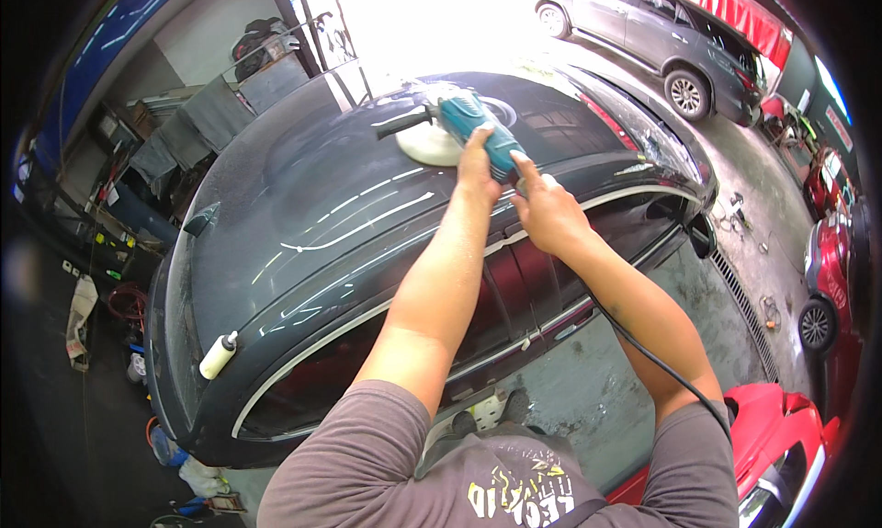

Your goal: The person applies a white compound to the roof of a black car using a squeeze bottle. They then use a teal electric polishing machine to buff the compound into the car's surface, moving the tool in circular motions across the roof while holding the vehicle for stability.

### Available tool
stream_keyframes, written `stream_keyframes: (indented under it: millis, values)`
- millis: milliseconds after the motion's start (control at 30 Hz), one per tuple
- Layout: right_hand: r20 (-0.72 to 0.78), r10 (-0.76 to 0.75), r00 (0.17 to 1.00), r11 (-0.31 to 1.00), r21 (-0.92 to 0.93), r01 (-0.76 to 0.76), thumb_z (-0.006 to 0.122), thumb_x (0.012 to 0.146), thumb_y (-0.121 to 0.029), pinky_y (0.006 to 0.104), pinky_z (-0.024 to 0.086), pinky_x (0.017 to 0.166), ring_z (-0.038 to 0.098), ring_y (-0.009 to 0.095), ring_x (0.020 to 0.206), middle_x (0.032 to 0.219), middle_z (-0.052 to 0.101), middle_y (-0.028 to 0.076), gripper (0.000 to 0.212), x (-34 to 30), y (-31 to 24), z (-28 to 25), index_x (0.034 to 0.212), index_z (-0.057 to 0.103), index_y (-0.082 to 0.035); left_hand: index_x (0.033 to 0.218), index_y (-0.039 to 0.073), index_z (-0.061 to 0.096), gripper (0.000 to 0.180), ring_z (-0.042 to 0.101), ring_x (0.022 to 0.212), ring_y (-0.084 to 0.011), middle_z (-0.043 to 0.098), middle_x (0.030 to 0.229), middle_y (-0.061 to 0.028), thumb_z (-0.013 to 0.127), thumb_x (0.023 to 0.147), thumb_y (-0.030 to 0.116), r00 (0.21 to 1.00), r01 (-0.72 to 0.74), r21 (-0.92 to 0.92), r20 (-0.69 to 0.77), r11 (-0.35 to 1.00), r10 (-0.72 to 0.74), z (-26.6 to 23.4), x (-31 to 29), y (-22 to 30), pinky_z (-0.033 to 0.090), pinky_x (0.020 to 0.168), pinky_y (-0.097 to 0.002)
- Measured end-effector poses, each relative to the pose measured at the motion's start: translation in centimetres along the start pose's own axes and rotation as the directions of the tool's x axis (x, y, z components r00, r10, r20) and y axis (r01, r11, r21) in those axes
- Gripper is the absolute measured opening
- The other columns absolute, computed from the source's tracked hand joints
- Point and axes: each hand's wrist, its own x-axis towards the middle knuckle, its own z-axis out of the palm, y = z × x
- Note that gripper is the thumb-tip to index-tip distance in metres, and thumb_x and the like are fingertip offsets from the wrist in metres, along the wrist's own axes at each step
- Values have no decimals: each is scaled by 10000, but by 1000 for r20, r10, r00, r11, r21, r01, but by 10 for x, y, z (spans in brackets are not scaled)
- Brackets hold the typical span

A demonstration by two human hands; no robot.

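A teal electric polisher (470,122) with a white round pad (428,146) rests flat on the roof of a dark car (312,206). My left hand (476,166) presses down on the polisher's body, just behind the pad. My right hand (546,206) grips the rear handle, where a black cord (654,355) trails back over my right arm. A black side handle (402,122) sticks out to the left, with nothing holding it.
A small white squeeze bottle (219,355) lies on the rear window glass. Workshop clutter and shelves (138,160) stand at the left. A dark SUV (661,32) is parked in the back, red cars (827,261) at the right and a red car (772,436) beside me.
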Motion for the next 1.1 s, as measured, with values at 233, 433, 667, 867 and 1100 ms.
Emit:
stream_keyframes:
  millis: [233, 433, 667, 867, 1100]
  values:
    - [-51, 25, 998, 999, 45, -22, 683, 1063, -216, 620, 528, 977, 684, 567, 1155, 1208, 722, 335, 696, 5, 29, -9, 1659, 325, -177, 1313, 173, 638, 417, 714, 971, -252, 705, 1083, -50, 732, 974, 398, 996, 87, 18, -14, 996, -87, 14, 30, -34, 567, 935, -529]
    - [-1, -34, 999, 999, 33, 34, 677, 1076, -215, 618, 527, 992, 675, 574, 1181, 1223, 720, 353, 659, 25, 25, -15, 1643, 342, -204, 1386, 167, 610, 527, 705, 1026, -233, 707, 1157, -50, 693, 1046, 562, 999, 40, 56, -23, 998, -39, 11, -3, -12, 577, 903, -449]
    - [117, -152, 981, 988, 38, 148, 671, 1088, -248, 595, 544, 1013, 695, 513, 1208, 1255, 729, 293, 656, 51, -28, 7, 1667, 361, -272, 1323, 40, 644, 392, 728, 948, -196, 727, 1122, -103, 697, 1093, 353, 913, -169, 471, -255, 866, 317, -69, -144, -2, 590, 769, -344]
    - [161, -299, 940, 954, 38, 297, 648, 1107, -245, 579, 550, 1002, 708, 499, 1175, 1232, 728, 301, 668, 64, -85, 36, 1690, 324, -265, 994, 69, 705, 81, 642, 795, -82, 687, 874, 7, 697, 1069, 99, 467, -381, 828, -211, 411, 859, -180, -258, 71, 530, 741, -262]
    - [278, -339, 899, 940, 124, 317, 635, 1117, -243, 581, 544, 1016, 688, 525, 1222, 1314, 710, 316, 657, 74, -135, 56, 1680, 296, -271, 1145, 105, 730, 222, 615, 1185, -354, 696, 1155, -95, 699, 1019, 286, 140, 365, 867, 308, -338, 941, -291, -313, 159, 457, 1048, -503]
